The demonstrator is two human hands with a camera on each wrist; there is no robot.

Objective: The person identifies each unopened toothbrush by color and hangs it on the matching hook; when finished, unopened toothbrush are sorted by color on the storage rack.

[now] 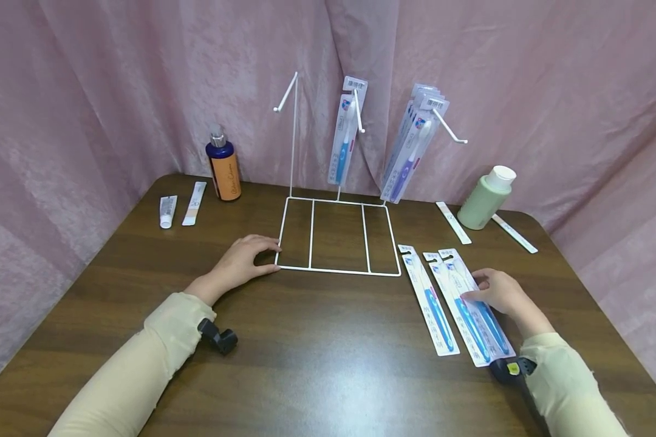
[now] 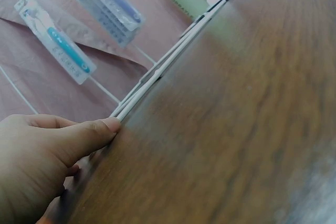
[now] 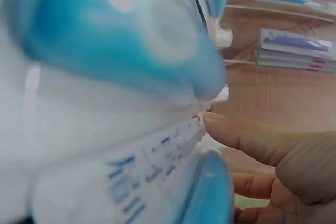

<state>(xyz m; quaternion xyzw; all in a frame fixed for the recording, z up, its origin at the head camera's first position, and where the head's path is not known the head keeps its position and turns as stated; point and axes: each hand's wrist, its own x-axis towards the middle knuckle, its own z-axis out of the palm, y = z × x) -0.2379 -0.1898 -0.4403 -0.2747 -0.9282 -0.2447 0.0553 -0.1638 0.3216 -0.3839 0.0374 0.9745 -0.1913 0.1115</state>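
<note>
Left hand [image 1: 245, 256], fingers parted, touches rack [image 1: 339, 271]; at its four o'clock, right hand [image 1: 500, 291], half-curled, touches pack [image 1: 494, 331], grip unclear: likely pick-up, lifting next.

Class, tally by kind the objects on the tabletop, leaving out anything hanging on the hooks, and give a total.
Packaged toothbrushes: 3
Bottles: 2
Slim packets: 3
Small tube: 1
Wire display rack: 1
Total: 10

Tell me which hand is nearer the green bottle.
Right. The right hand is in front of the green bottle, at the toothbrush packs; the left hand is well to its left, at the white rack.
</note>
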